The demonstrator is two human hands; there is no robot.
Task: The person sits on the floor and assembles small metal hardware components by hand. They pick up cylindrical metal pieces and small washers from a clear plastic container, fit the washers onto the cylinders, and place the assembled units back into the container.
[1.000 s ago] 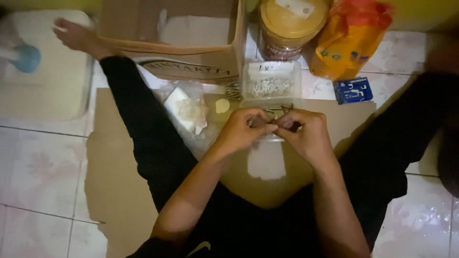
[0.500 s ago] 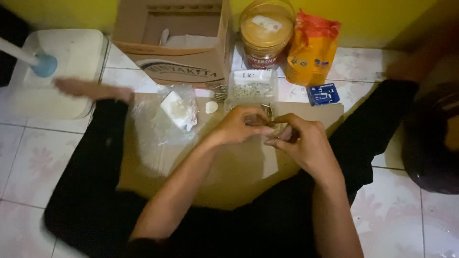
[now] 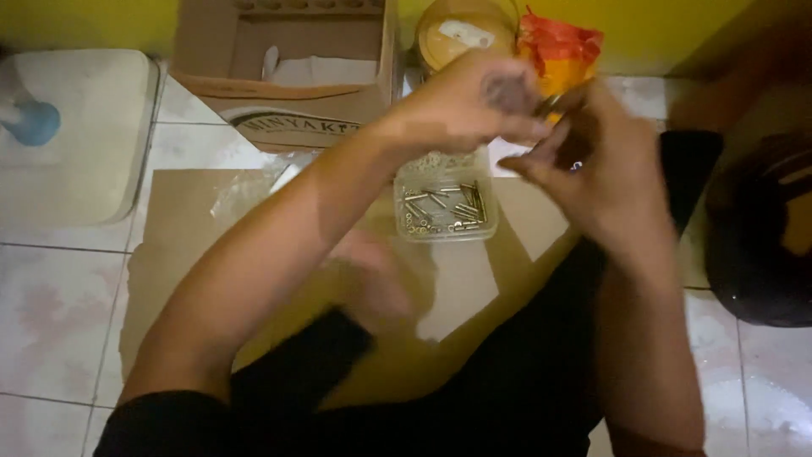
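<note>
My left hand point(image 3: 474, 106) and my right hand point(image 3: 584, 165) are raised together in front of me, fingertips meeting on a small dark metal piece point(image 3: 550, 106) that is mostly hidden by my fingers. Below them sits a clear plastic tub point(image 3: 447, 233) holding several small metal bolts and nuts point(image 3: 444, 210). The tub rests on a sheet of brown cardboard point(image 3: 182, 228) laid on the tiled floor. My legs in black trousers point(image 3: 541, 364) are folded under my arms.
An open cardboard box point(image 3: 288, 93) stands at the back. Beside it are a round jar with a yellow lid point(image 3: 461, 34) and an orange bag point(image 3: 562, 51). A white tub point(image 3: 68, 144) sits at the left, a dark round object point(image 3: 761, 228) at the right.
Both hands rose from low over the cardboard up in front of the jar and bag. The view tilted and my legs shifted; the bolt tub now lies uncovered below the hands.
</note>
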